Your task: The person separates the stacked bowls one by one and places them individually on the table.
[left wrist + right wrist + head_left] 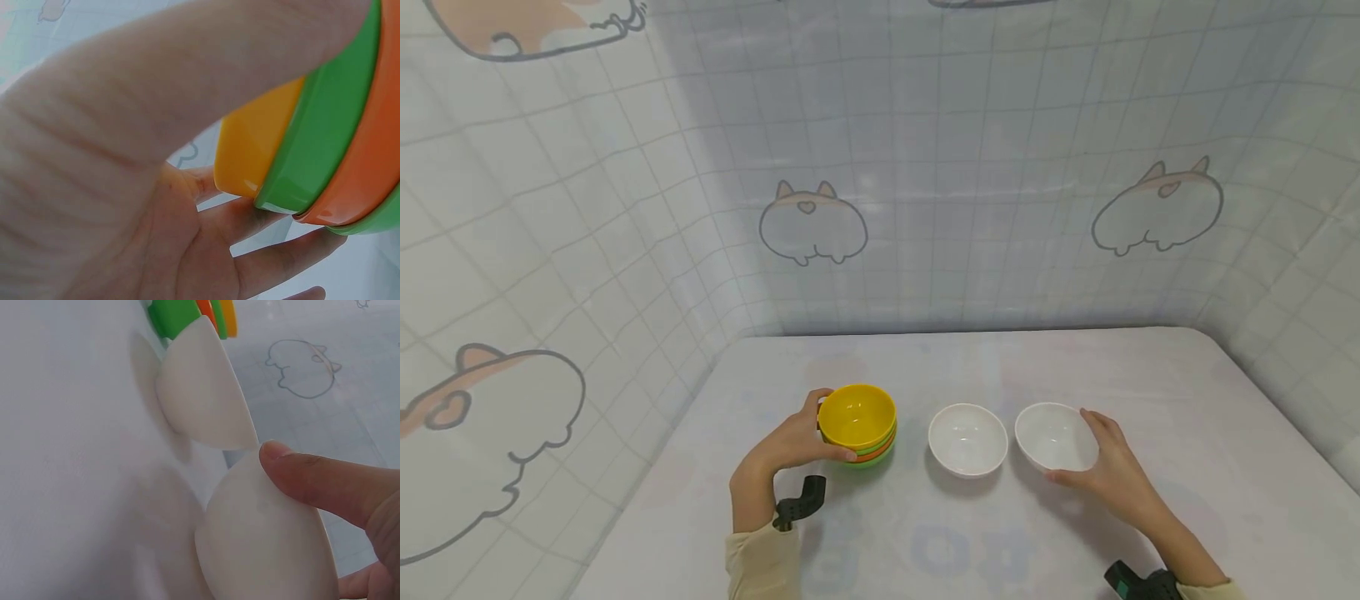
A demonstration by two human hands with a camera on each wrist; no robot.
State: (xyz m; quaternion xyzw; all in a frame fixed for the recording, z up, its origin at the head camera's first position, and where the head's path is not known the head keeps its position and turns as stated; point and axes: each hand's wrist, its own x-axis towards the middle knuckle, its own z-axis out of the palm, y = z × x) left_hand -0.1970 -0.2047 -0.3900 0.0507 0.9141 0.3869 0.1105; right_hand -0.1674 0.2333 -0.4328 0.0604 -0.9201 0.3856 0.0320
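Note:
A nested stack of bowls stands on the left of the table, a yellow bowl [857, 415] on top with green and orange bowls [356, 162] under it. My left hand [797, 437] grips the stack from its left side, thumb in front and fingers behind. On the right, my right hand [1108, 467] holds a white bowl [1051, 437] at its rim, thumb on the near side and fingers on the far side. Whether its base touches the table is hard to tell. Between the hands stands a second white bowl [967, 442], upright and untouched.
The white table [970, 358] has rounded far corners and faint printed letters near the front. Hanging sheets [925, 250] with a grid and cartoon animal drawings enclose its back and sides. Black wrist mounts [802, 500] sit on both arms.

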